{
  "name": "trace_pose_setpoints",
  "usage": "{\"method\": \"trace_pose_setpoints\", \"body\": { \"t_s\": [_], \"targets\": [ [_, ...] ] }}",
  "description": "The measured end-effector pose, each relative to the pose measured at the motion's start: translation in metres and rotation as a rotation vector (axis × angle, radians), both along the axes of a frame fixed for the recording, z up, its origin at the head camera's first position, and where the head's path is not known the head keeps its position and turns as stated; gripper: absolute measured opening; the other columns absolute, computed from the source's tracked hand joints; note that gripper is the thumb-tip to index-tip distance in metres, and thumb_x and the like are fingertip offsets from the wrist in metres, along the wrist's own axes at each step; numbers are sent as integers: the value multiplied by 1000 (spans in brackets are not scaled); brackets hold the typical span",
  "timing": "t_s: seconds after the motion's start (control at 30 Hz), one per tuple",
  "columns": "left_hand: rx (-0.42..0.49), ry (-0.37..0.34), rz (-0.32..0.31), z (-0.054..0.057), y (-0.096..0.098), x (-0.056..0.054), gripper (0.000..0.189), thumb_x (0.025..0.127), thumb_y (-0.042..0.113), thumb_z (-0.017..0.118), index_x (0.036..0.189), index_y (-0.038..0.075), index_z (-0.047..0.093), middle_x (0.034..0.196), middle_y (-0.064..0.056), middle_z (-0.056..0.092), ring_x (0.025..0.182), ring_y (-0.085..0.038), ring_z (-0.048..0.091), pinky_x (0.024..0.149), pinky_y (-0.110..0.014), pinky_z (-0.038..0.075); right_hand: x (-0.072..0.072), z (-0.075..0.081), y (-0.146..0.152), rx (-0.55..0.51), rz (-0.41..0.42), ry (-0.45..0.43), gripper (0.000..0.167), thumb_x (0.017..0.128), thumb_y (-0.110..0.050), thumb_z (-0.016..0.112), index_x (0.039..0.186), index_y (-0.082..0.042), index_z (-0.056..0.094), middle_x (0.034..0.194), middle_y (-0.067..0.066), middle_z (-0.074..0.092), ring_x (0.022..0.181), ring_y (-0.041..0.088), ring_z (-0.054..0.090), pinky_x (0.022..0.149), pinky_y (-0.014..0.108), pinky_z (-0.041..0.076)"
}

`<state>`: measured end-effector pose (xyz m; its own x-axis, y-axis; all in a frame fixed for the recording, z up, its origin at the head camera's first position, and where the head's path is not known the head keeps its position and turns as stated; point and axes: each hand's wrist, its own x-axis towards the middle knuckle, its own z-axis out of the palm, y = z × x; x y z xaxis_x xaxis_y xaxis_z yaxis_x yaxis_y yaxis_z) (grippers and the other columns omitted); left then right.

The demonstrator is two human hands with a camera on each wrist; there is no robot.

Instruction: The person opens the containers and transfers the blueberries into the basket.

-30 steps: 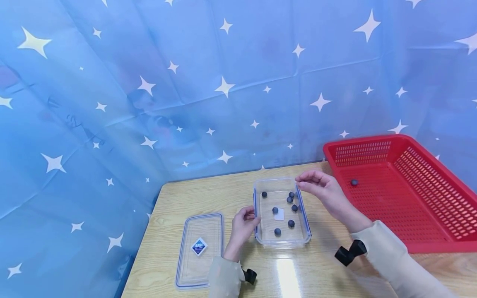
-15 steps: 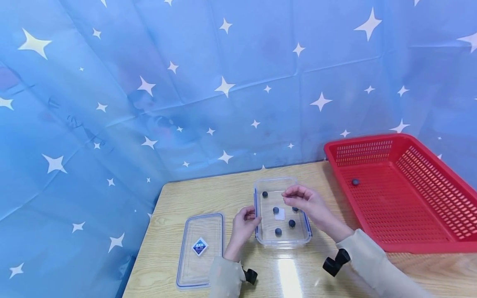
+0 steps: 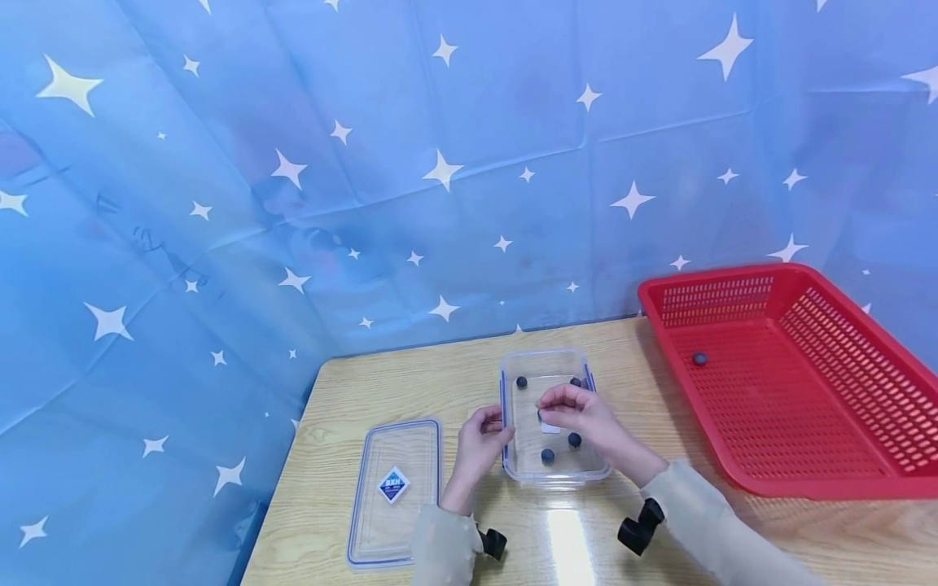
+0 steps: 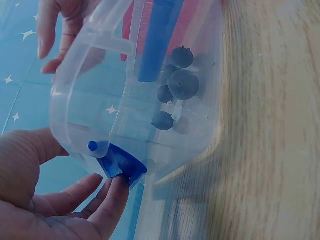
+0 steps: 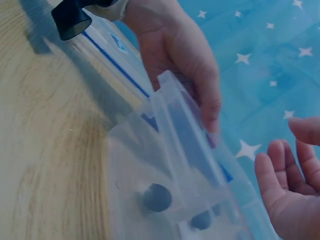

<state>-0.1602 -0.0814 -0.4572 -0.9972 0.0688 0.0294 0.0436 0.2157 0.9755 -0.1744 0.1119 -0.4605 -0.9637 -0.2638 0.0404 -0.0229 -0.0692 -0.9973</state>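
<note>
A clear plastic food container [image 3: 557, 478] with blue clips stands on the wooden table, several blueberries [image 3: 548, 456] scattered in it. My left hand [image 3: 479, 448] grips its left wall, thumb on the inner side and fingers outside; in the left wrist view a fingertip touches a blue clip [image 4: 122, 164]. Above the container is my right hand [image 3: 586, 419], fingers bent toward the thumb and close over a blueberry [image 3: 540, 415] by the white square label. In the right wrist view, the right thumb and fingers [image 5: 270, 180] stand apart with nothing between them. The hand hides some berries in the head view.
Left of the container lies its clear lid [image 3: 388, 529], with a blue seal and a diamond sticker. A red perforated basket [image 3: 777, 439] stands at the right, a single blueberry [image 3: 699, 359] inside. A blue star-patterned cloth [image 3: 469, 203] hangs behind the table.
My right hand has moved left and down, from the container's right rim to over its middle. My left hand, the container and the lid stay where they were.
</note>
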Motion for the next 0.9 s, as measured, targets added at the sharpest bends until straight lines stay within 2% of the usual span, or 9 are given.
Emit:
{"method": "trace_pose_setpoints", "body": {
  "t_s": [0.1,0.23,0.43,0.53,0.67,0.8,0.83,0.9],
  "targets": [
    [6,1,0,0,0,0,35,80,-8,62,112,-19,53,105,-33,57,95,-45,56,78,-30,53,0,-5,-4,-6,24,8,29,83,2,64,105,17,52,100,18,62,86,10,62,77,20,51],
    [6,2,3,1,1,0,34,80,-8,62,111,-19,53,105,-33,57,96,-46,56,79,-31,53,-2,-12,-10,-19,62,20,29,82,6,63,104,20,50,98,17,62,87,10,62,78,20,50],
    [7,1,4,1,1,0,34,80,-9,62,111,-19,53,105,-34,56,96,-46,56,78,-29,53,-3,-23,-15,17,64,-35,28,82,6,62,104,19,51,98,16,63,85,11,61,76,20,50],
    [7,1,7,-8,0,-5,34,79,-9,62,111,-19,53,105,-34,57,95,-45,56,77,-29,53,-3,-28,-15,35,62,-33,25,81,2,64,101,14,56,96,16,63,83,12,60,74,20,50],
    [-11,3,20,-28,-2,-13,34,79,-7,65,111,-14,56,104,-28,60,92,-37,59,76,-28,53,-3,-30,-15,47,45,-6,18,79,-1,67,96,4,62,93,17,64,81,12,61,72,22,51],
    [-28,-2,29,-39,-4,-18,34,79,-2,67,111,-8,58,102,-18,62,90,-25,60,75,-21,51,-1,-23,-18,156,-3,-42,18,79,4,66,96,5,62,92,18,64,81,17,61,72,25,51],
    [-28,-3,27,-34,-3,-16,34,79,-3,67,111,-9,58,102,-18,62,90,-26,60,76,-23,52,1,-17,-20,200,-18,-72,18,78,6,65,96,8,61,91,19,63,81,19,60,72,26,51],
    [-17,-6,22,-23,-2,-11,34,79,-4,66,111,-11,57,102,-21,61,91,-30,60,77,-25,52,1,-15,-21,255,-29,-97,19,78,7,65,97,9,60,90,16,63,80,19,59,72,27,50]
  ]
}}
